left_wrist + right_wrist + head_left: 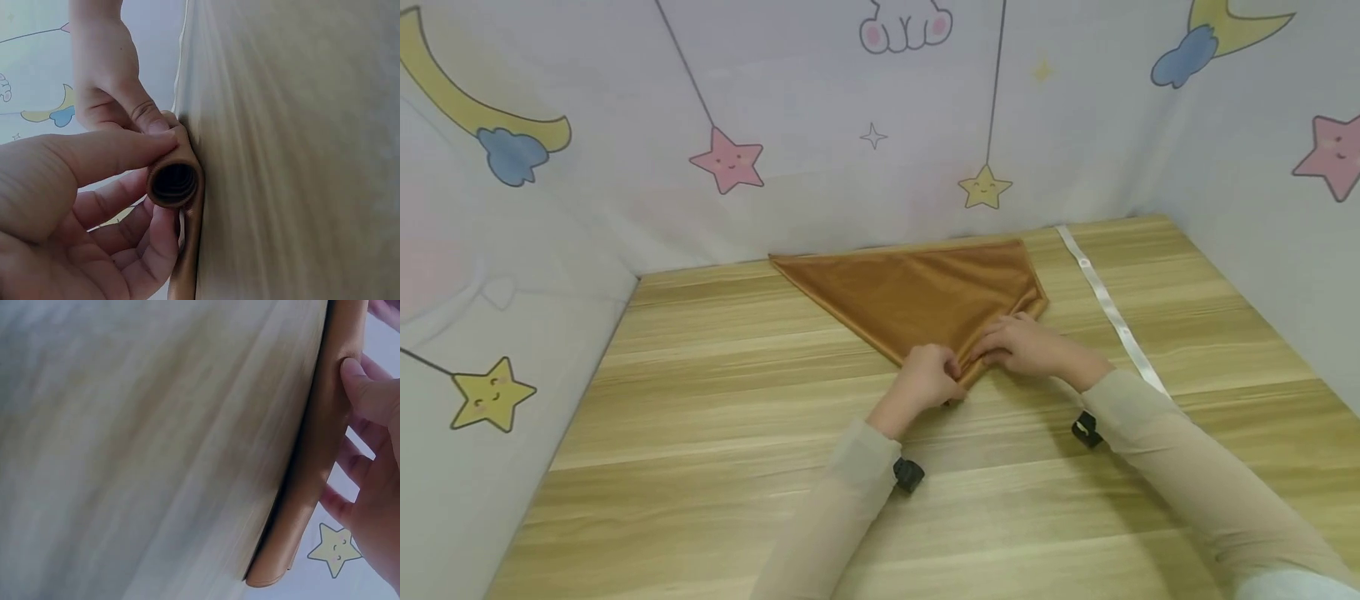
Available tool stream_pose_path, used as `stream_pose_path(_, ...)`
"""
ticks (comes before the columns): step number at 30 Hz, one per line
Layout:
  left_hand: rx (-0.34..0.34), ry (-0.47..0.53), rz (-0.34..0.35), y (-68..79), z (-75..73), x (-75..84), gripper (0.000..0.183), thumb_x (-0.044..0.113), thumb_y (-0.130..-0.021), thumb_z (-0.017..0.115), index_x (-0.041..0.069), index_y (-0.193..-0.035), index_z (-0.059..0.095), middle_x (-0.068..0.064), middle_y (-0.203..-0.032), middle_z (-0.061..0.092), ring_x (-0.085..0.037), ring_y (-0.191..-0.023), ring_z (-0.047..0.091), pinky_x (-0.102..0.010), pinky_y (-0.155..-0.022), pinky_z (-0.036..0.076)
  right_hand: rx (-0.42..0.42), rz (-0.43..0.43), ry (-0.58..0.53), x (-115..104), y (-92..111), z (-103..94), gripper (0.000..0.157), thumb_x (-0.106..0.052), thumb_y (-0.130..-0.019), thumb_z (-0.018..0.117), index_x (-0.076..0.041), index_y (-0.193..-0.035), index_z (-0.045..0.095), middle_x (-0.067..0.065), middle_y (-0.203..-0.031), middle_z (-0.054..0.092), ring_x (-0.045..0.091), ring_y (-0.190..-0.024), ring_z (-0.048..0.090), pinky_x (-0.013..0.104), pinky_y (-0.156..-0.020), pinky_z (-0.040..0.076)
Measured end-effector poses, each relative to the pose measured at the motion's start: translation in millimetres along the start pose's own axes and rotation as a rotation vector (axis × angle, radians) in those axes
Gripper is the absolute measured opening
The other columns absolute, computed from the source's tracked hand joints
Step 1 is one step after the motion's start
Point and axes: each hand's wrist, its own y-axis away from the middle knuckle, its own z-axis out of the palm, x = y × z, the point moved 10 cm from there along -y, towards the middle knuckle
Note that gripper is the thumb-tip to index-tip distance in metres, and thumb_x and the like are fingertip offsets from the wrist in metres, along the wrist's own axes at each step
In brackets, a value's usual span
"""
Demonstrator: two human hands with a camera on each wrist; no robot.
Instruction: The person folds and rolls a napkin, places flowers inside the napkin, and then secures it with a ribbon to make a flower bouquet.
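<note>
A shiny brown cloth (895, 292) lies across the far part of the table, its near right edge rolled into a tube. At the tube's near end, my left hand (928, 379) pinches the roll between thumb and fingers. The left wrist view looks into the hollow end of the rolled edge (189, 156), with layers coiled inside. Farther along the same roll, my right hand (1026, 343) holds it. In the right wrist view the right thumb (356, 378) lies on top of the brown roll (306, 469) and the fingers go behind it.
A white strip (1108, 304) runs down the wood-grain table (715, 425) to the right of the cloth, partly hidden by the right sleeve. Fabric walls (820, 167) printed with stars and moons stand behind and at both sides. Small black devices (908, 475) sit at both wrists.
</note>
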Motion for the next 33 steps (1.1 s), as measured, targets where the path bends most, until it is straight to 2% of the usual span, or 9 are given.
stream_pose_path(4,0.023,0.013,0.008,0.3,-4.0,-1.2,0.012,0.005,-0.072,0.08,0.005,-0.072,0.068,-0.002,-0.071,0.063,-0.01,-0.05,0.052,-0.02,-0.046,0.044,0.017,0.029,-0.058,6.0,0.8,0.1,0.016,-0.008,-0.085,0.072,-0.013,-0.1,0.074,0.002,-0.1,0.067,0.023,-0.098,0.061,0.046,-0.086,0.043)
stream_pose_path(8,0.046,0.026,-0.009,0.2,-8.5,-5.7,0.011,0.008,-0.072,0.08,0.006,-0.068,0.07,0.001,-0.067,0.064,-0.01,-0.054,0.051,-0.019,-0.048,0.042,0.048,0.011,-0.079,6.8,1.4,-1.7,0.018,-0.005,-0.08,0.076,-0.01,-0.097,0.073,0.001,-0.096,0.063,0.022,-0.094,0.059,0.04,-0.083,0.048)
stream_pose_path(12,0.062,0.024,-0.037,0.6,-12.7,-8.7,0.012,0.011,-0.072,0.081,0.007,-0.066,0.071,0.003,-0.064,0.062,-0.01,-0.056,0.05,-0.019,-0.05,0.04,0.046,-0.003,-0.047,5.5,0.8,-1.0,0.02,-0.006,-0.077,0.078,-0.01,-0.096,0.073,0.002,-0.097,0.063,0.023,-0.095,0.058,0.041,-0.084,0.047)
stream_pose_path(17,0.037,0.011,-0.063,1.8,-9.8,-9.3,0.013,0.011,-0.074,0.08,0.006,-0.069,0.068,0.0,-0.066,0.062,-0.009,-0.052,0.051,-0.02,-0.048,0.041,0.026,0.01,-0.014,3.8,-1.4,0.2,0.017,-0.01,-0.08,0.076,-0.011,-0.096,0.073,0.003,-0.099,0.065,0.025,-0.099,0.058,0.048,-0.088,0.043)
stream_pose_path(20,0.011,-0.007,-0.063,2.5,-5.2,-7.4,0.018,0.01,-0.071,0.082,0.006,-0.073,0.064,-0.002,-0.068,0.06,-0.009,-0.047,0.052,-0.021,-0.045,0.043,0.02,0.024,-0.002,3.7,-2.6,0.6,0.015,-0.012,-0.082,0.075,-0.012,-0.097,0.073,0.002,-0.099,0.066,0.025,-0.101,0.058,0.05,-0.087,0.042)
stream_pose_path(23,0.015,-0.024,-0.049,3.1,-3.9,-5.3,0.021,0.007,-0.068,0.083,0.006,-0.073,0.062,-0.003,-0.066,0.059,-0.01,-0.043,0.052,-0.021,-0.043,0.043,0.025,0.025,0.002,3.1,-3.5,0.3,0.014,-0.013,-0.083,0.073,-0.012,-0.097,0.073,0.002,-0.1,0.067,0.025,-0.101,0.059,0.05,-0.086,0.042)
stream_pose_path(27,0.073,-0.07,-0.034,3.6,-9.8,-4.6,0.017,0.003,-0.07,0.077,0.008,-0.063,0.063,0.001,-0.056,0.056,-0.009,-0.042,0.047,-0.02,-0.042,0.038,0.042,0.028,-0.003,2.3,-4.1,-0.9,0.013,-0.013,-0.085,0.072,-0.013,-0.098,0.073,0.002,-0.101,0.068,0.025,-0.101,0.059,0.049,-0.085,0.041)
stream_pose_path(33,0.081,-0.008,-0.076,6.1,-14.4,-10.9,0.033,0.0,-0.069,0.07,0.013,-0.047,0.05,0.006,-0.041,0.043,-0.007,-0.036,0.039,-0.019,-0.036,0.031,0.039,0.033,-0.02,1.1,-4.1,-1.2,0.018,-0.013,-0.081,0.076,-0.012,-0.098,0.073,0.001,-0.1,0.066,0.024,-0.1,0.058,0.048,-0.086,0.041)
